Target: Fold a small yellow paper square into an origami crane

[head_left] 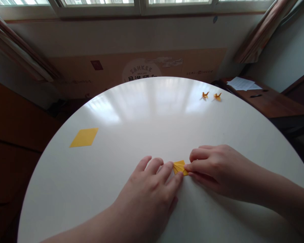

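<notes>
Head view: small yellow folded paper (179, 167) on the white bench (131, 135), between both hands. Right hand (218, 167) closed at its right edge, thumb and index finger pinching. Left hand (152, 189) has fingers loosely bent, index fingertip at the paper's left corner, thumb at its near edge; cannot tell whether it pinches or only presses.

Handling, judged: very light, thin, should hold a crease well; stiffer where layers stack, easy to tear or crumple at the points. Likely slides on the glossy top unless pinned. Best hold: fingertip pinch on corners or layered edges, other hand pressing flat. Avoid squeezing the middle.

Flat yellow sheet (84, 137) lies well left of the folded paper and beyond it, single layer by the look. Right of it and far beyond: one paper bird (205, 95) and another paper bird (217, 97), side by side, apart; probably crush easily.

Containers: none made out. Brown printed panel (108, 67) far beyond the folded paper; cannot tell if it's part of a box. White papers (243, 83) far right and beyond.
</notes>
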`<move>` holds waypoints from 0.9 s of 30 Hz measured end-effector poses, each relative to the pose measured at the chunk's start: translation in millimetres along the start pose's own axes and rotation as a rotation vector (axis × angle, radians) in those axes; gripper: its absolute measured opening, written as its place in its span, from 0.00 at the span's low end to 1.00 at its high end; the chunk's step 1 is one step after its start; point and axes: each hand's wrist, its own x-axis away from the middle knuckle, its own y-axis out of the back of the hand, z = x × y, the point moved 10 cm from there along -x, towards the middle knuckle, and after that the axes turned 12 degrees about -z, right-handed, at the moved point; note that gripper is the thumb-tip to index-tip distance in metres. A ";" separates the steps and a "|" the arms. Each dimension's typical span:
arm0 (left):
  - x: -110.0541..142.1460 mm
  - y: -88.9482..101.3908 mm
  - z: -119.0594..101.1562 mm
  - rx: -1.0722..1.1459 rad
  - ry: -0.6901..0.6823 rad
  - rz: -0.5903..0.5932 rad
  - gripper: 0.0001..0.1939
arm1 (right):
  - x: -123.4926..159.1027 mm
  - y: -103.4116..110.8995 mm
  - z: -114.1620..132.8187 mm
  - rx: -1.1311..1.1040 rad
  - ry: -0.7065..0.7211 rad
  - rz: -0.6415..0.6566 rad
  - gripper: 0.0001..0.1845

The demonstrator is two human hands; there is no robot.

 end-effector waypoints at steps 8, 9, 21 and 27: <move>-6.3 10.4 5.9 0.083 0.043 -0.002 0.09 | -5.2 -8.9 -12.5 -0.058 -0.027 -0.049 0.09; -7.7 13.0 13.1 0.090 0.075 -0.013 0.07 | -6.1 -9.2 -12.7 -0.066 -0.030 -0.059 0.09; -13.6 15.5 119.6 0.254 0.538 -0.366 0.12 | -13.3 -11.5 -35.2 -0.386 -0.202 -0.202 0.13; -13.7 16.2 118.8 0.134 0.573 -0.393 0.13 | -12.8 -9.1 -28.2 -0.392 -0.136 -0.258 0.10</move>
